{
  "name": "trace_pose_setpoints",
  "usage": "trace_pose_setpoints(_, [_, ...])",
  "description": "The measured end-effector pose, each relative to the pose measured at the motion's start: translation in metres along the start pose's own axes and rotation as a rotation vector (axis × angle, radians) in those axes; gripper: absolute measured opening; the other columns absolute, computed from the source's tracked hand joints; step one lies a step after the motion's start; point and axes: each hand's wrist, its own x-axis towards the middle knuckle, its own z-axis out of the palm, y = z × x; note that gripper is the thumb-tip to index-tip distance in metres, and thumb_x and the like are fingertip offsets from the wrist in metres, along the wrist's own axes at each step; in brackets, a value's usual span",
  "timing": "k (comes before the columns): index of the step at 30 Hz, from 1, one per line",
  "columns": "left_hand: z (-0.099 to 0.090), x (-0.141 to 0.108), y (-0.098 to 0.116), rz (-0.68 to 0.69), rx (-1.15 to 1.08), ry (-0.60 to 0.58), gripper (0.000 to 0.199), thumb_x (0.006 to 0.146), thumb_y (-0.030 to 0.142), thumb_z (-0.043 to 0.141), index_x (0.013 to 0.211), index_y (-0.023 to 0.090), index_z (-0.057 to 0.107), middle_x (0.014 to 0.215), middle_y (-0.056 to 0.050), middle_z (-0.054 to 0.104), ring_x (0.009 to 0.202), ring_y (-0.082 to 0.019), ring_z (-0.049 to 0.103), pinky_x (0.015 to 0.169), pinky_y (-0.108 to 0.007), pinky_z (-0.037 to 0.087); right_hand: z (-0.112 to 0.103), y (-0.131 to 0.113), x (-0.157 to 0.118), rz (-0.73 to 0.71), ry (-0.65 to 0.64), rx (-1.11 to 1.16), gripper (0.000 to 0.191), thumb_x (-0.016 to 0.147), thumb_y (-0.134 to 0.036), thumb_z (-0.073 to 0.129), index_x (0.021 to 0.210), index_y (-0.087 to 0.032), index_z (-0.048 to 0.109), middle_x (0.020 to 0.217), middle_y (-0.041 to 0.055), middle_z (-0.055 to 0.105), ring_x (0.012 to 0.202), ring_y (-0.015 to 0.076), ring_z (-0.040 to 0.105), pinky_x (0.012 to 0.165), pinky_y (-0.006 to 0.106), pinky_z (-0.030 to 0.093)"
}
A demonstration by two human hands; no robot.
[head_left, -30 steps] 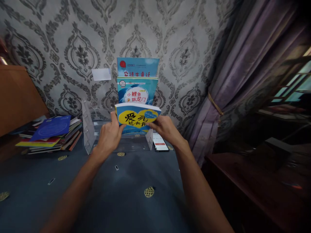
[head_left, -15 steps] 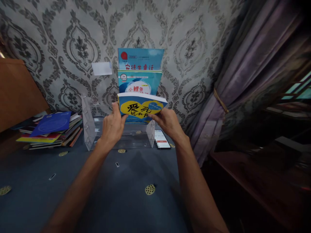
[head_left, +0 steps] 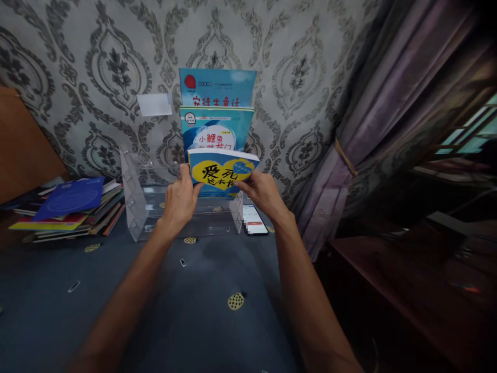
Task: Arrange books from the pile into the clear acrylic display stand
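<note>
The book (head_left: 222, 175) is still gripped between left hand (head_left: 180, 199) and right hand (head_left: 264, 192), with upright books (head_left: 243, 124) beyond them. Little is changed; it is not yet released.

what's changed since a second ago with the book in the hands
The blue-and-yellow paperback shifted slightly right and up in view against the teal book behind it, covering more of its title. The left hand and right hand both kept hold. The clear rack and smartphone stayed put; the camera shifted too.
</note>
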Motion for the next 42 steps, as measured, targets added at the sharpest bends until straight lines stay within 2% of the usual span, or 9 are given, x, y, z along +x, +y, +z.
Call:
trace_pose_setpoints(6, [0.012,0.000,-0.002,-0.010,-0.023,-0.070,0.044,0.095,0.029,0.059,0.130,0.011,0.040,0.096,-0.016,0.073,0.089,-0.033,0.073,0.076,-0.041,0.057,0.007,0.006,0.000,0.042,-0.036,-0.055,0.026,0.091,-0.031,0.059,0.112,-0.017,0.062,0.088,0.0078,0.072,0.077,0.0234,0.063,0.068,0.031,0.037])
trace_pose_setpoints(13, [0.020,0.001,-0.006,-0.019,-0.017,-0.129,0.039,0.095,0.028,0.058,0.126,0.013,0.040,0.095,-0.014,0.074,0.090,-0.032,0.073,0.078,-0.040,0.056,0.012,0.009,-0.001,0.062,-0.096,-0.017,0.023,0.090,-0.031,0.059,0.108,-0.017,0.061,0.093,0.0079,0.071,0.081,0.0222,0.061,0.070,0.030,0.037])
trace_pose_setpoints(23, [0.017,-0.001,0.000,-0.058,0.162,-0.178,0.036,0.098,0.040,0.052,0.122,0.014,0.045,0.100,-0.016,0.074,0.093,-0.034,0.073,0.076,-0.039,0.054,0.012,0.002,-0.001,0.149,-0.038,-0.044,0.021,0.087,-0.026,0.065,0.104,-0.015,0.061,0.089,0.0077,0.072,0.079,0.0216,0.064,0.069,0.029,0.038])
trace_pose_setpoints(30, [0.019,-0.002,0.003,-0.083,0.195,-0.178,0.040,0.100,0.039,0.047,0.128,0.011,0.040,0.099,-0.020,0.074,0.092,-0.034,0.074,0.073,-0.037,0.053,0.009,-0.009,-0.001,0.234,-0.031,-0.105,0.019,0.090,-0.025,0.063,0.107,-0.018,0.060,0.090,0.0070,0.075,0.083,0.0236,0.068,0.070,0.029,0.041])
trace_pose_setpoints(42, [0.017,-0.002,0.002,-0.096,0.240,-0.219,0.034,0.102,0.039,0.040,0.126,0.015,0.044,0.102,-0.017,0.074,0.094,-0.033,0.073,0.078,-0.040,0.054,0.015,-0.014,0.000,0.302,-0.036,-0.165,0.016,0.092,-0.024,0.060,0.106,-0.018,0.063,0.096,0.0092,0.076,0.090,0.0251,0.069,0.071,0.029,0.041])
